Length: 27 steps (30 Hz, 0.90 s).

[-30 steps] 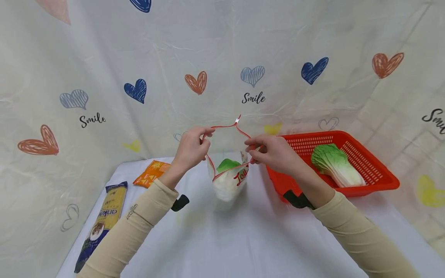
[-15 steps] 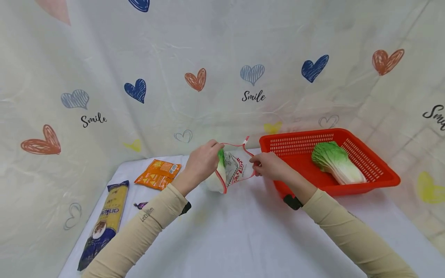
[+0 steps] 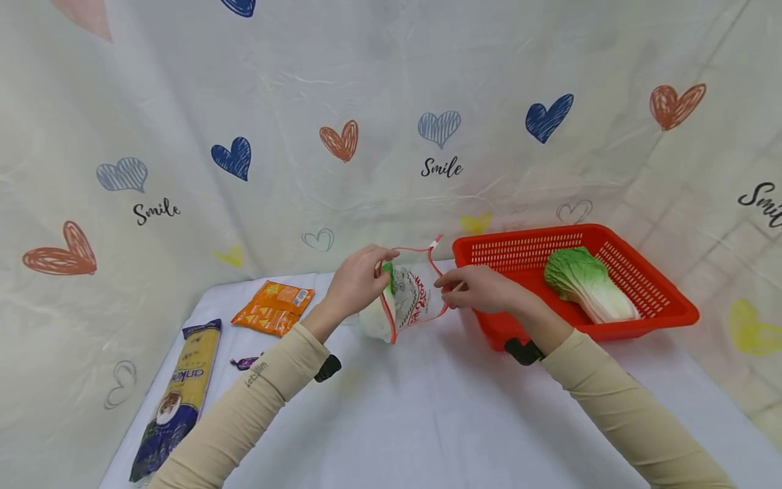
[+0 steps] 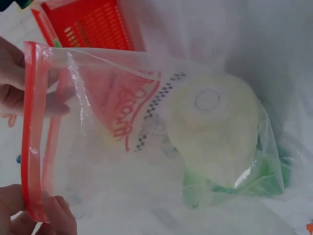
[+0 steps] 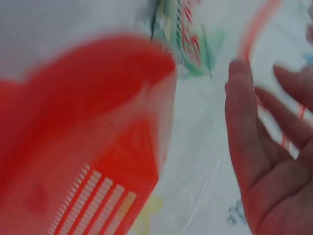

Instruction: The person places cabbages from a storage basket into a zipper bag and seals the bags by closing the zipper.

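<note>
A clear zip bag (image 3: pixel 427 288) with a red zip edge stands mid-table, its mouth spread towards me. A napa cabbage (image 4: pixel 215 132) lies at the bag's closed end, white base and green leaves seen through the plastic. My left hand (image 3: pixel 360 278) pinches one end of the red zip strip, thumb and fingers around it in the left wrist view. My right hand (image 3: pixel 479 288) is at the strip's other end; its fingers are spread and fairly straight in the right wrist view, touching or very near the strip.
A red basket (image 3: pixel 525 244) on the right holds another napa cabbage (image 3: pixel 589 285). On the left lie an orange snack packet (image 3: pixel 275 309), a small purple wrapped item (image 3: pixel 244 363) and a long yellow-and-blue packet (image 3: pixel 180 394). A patterned sheet (image 3: pixel 391 81) hangs behind.
Both hands have come lower with the bag, and the bag has turned so its printed side shows. In the last half second the right fingers have loosened at the zip edge.
</note>
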Available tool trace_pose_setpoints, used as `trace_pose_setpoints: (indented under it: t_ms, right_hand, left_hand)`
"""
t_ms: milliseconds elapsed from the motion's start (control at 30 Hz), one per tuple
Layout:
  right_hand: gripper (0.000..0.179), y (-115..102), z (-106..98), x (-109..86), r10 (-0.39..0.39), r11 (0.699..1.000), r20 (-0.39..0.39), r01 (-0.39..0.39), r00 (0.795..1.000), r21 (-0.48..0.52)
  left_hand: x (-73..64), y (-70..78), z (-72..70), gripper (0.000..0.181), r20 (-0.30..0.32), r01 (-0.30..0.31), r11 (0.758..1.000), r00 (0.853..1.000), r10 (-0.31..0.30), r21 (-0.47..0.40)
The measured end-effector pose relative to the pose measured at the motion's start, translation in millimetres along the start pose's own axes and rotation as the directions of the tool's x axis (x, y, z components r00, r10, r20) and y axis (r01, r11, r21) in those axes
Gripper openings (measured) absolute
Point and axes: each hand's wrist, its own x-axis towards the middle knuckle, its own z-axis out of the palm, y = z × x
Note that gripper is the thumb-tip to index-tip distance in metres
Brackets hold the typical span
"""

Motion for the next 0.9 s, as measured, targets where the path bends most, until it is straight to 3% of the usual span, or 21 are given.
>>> trace_pose_setpoints:
  t_ms: [167,300,400,500,733,900]
  right_hand:
    - [0.035,21.2,-25.0,-9.1,-0.018,0.983,0.025,0.013,1.000,0.182]
    - [0.044,43.8,-46.8,-19.1,0.110,0.966,-0.050,-0.095,0.993,0.242]
    - [0.055,62.7,-61.2,-25.5,0.230,0.941,-0.109,-0.192,0.967,0.280]
    - [0.061,85.9,-73.8,-28.4,0.288,0.918,-0.146,-0.229,0.946,0.325]
    - [0.067,142.2,-96.4,-41.7,0.336,0.895,-0.237,-0.232,0.911,0.380]
    - [0.073,165.8,-109.7,-54.8,0.388,0.887,-0.261,-0.280,0.884,0.368]
  left_hand:
    - [-2.1,-3.6,1.1,0.034,0.022,-0.002,0.996,1.000,0.005,-0.091]
    - [-5.0,-9.4,4.8,0.038,0.048,0.001,0.976,0.999,0.010,-0.216]
    - [-8.2,-14.7,8.1,0.042,0.084,0.045,0.946,0.996,-0.019,-0.322]
    - [-11.1,-19.7,11.0,0.045,0.106,0.102,0.915,0.992,-0.065,-0.390]
    - [-14.4,-26.5,17.6,0.047,0.108,0.129,0.890,0.990,-0.090,-0.436]
    - [-15.6,-27.1,19.8,0.047,0.107,0.137,0.887,0.989,-0.100,-0.440]
